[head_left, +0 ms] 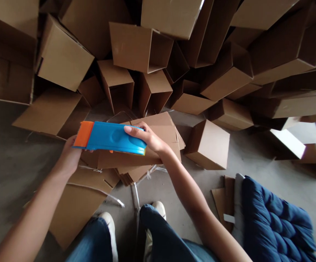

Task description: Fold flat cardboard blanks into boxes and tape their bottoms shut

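A long blue plastic tool with an orange end (109,136), shaped like a tape dispenser, is held level between my two hands. My left hand (72,154) grips it from below at the orange end, most of its fingers hidden behind the tool. At the blue end my right hand (147,135) is closed round it, thumb lying on top and the other fingers out of sight. Beneath the tool lies a stack of flattened cardboard (158,127), partly covered by it and by my hands.
Many cardboard boxes crowd the far side, one open box (133,47) among them. A closed-looking box (208,145) stands right of the stack. Loose white strapping (98,189) crosses a cardboard sheet (73,214) near my feet. A dark blue cushion (278,222) lies at lower right.
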